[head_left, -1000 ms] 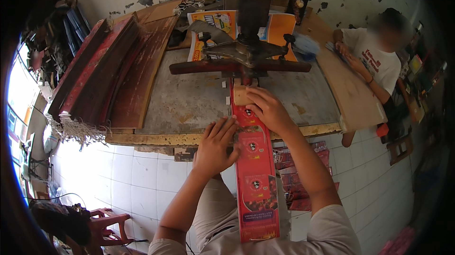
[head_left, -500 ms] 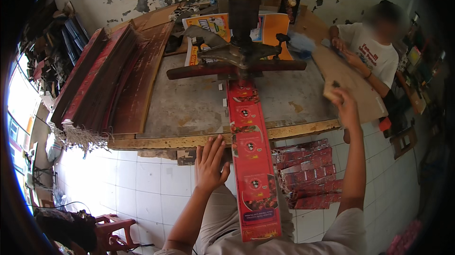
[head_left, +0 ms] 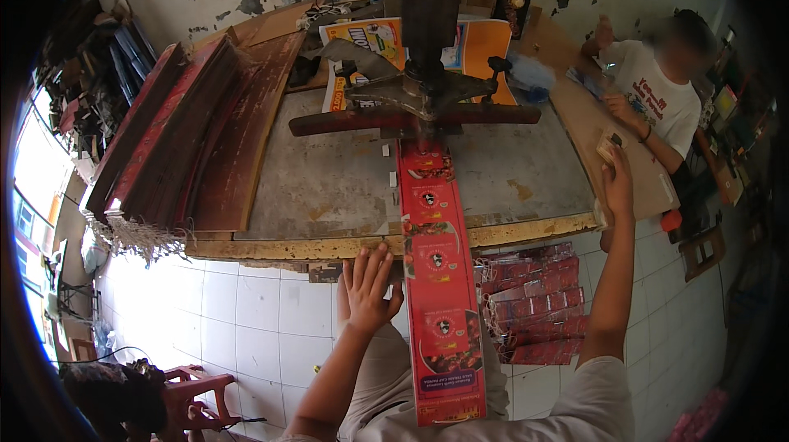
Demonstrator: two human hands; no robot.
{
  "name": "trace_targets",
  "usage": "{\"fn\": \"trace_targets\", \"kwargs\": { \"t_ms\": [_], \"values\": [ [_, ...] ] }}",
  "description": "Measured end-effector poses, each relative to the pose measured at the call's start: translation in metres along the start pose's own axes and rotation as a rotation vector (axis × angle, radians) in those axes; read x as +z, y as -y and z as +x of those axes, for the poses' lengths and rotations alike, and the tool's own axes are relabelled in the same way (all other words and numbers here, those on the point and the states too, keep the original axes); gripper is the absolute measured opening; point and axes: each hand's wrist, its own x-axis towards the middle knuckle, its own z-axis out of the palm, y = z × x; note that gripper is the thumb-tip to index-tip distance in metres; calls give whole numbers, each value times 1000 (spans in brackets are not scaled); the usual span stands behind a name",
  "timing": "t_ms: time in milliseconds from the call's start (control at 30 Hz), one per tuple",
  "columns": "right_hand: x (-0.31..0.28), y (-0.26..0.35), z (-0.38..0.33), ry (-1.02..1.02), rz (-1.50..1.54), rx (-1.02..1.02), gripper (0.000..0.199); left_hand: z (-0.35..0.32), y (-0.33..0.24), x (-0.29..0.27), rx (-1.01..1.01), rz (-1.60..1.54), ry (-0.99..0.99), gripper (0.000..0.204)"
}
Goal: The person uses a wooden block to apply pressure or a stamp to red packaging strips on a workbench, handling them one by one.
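A long red printed strip of packaging (head_left: 444, 310) runs from under the press's crossbar (head_left: 419, 120) across the table edge and down over my lap. My left hand (head_left: 371, 290) lies at the table's front edge, left of the strip, fingers stretched out and holding nothing. Farther right, my right hand (head_left: 619, 183) has its fingertips on a small tan block (head_left: 610, 144) with a dark spot on top. The block is over the brown board at the table's right side; I cannot tell whether it rests on it. Several small white pieces (head_left: 392, 179) lie beside the strip.
Thick stacks of red sheets (head_left: 156, 138) stand on the table's left. Bundles of red printed strips (head_left: 534, 306) lie on the tiled floor. At the right, a person (head_left: 657, 88) sits by the brown board (head_left: 649, 183). A red stool (head_left: 197, 397) stands lower left.
My right hand has moved right with the tan block, from above the table's right corner to over the brown board. The other person's hands have come apart, one raised. My left hand stays put.
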Motion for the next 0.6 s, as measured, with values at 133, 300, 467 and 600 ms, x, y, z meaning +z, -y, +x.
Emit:
{"fn": "trace_targets", "kwargs": {
  "t_ms": [133,300,467,600],
  "values": [
    [-3,2,-6,40,-91,-3,55,-4,4,11,13,27,-36,67],
    [-7,7,-9,44,-59,30,56,-5,3,18,21,21,-92,67],
    [-19,26,-23,40,37,107,54,1,-4,10,22,7,-74,69],
    [-16,136,-68,178,292,45,52,6,-13,-11,-5,-19,-62,70]
  ]
}}
